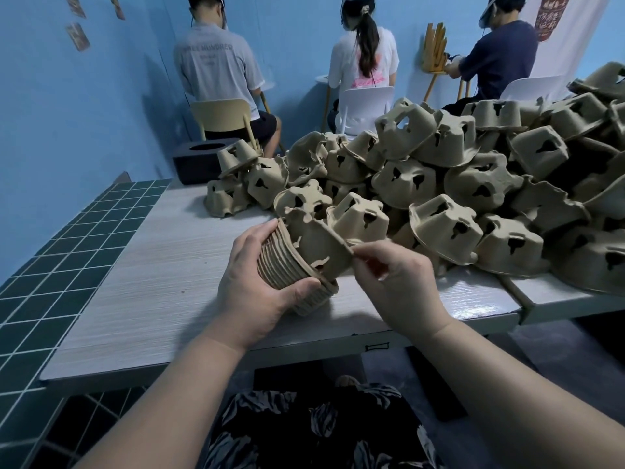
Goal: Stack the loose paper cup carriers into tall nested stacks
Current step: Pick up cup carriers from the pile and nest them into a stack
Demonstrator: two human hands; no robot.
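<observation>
The left hand (pixel 257 292) grips a nested stack (pixel 287 269) of cup carriers, fingers curled over its far side and thumb pressed against its near side. The stack lies tilted, open end toward the right, held just above the table (pixel 162 265). The right hand (pixel 395 282) pinches the rim of a single carrier (pixel 318 245) between thumb and fingertips; this carrier sits on the open end of the stack, touching it. The right hand is slightly blurred.

Just beyond both hands, a pile of loose carriers (pixel 439 184) covers the table, extending far to the right of the right hand. Most lie upside down, overlapping one another.

Beyond the left hand, at the table's far edge, stands a black box (pixel 203 160) with a round opening on top.

Farther back, three people sit on chairs (pixel 226 116) facing a blue wall (pixel 84 113), backs to the camera. Left of the left hand, green tiles (pixel 50 265) border the table.
</observation>
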